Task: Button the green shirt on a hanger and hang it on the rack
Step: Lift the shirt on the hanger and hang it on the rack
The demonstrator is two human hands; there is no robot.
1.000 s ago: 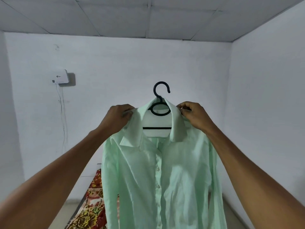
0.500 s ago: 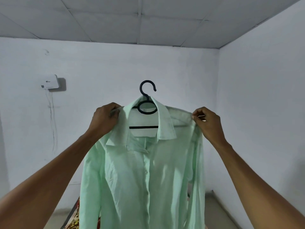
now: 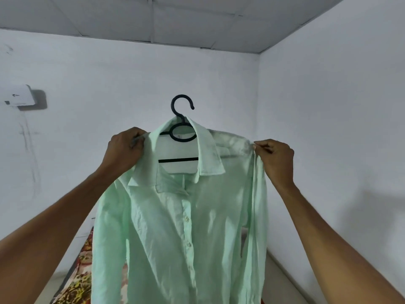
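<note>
White walls, no rack in sight; the left hand (image 3: 126, 148) and right hand (image 3: 274, 156) each pinch a shoulder of the green shirt (image 3: 179, 227), the black hanger (image 3: 183, 119) hook rising between them.

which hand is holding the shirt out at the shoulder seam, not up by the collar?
The right hand: it pinches the green shirt at the outer end of the shoulder. The left hand grips close beside the collar, nearer the black hanger.

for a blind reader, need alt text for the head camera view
Two hands hold up a pale green shirt on a black hanger before a white wall, the left hand gripping one shoulder, the right hand pinching the other. Its front looks buttoned.
</note>
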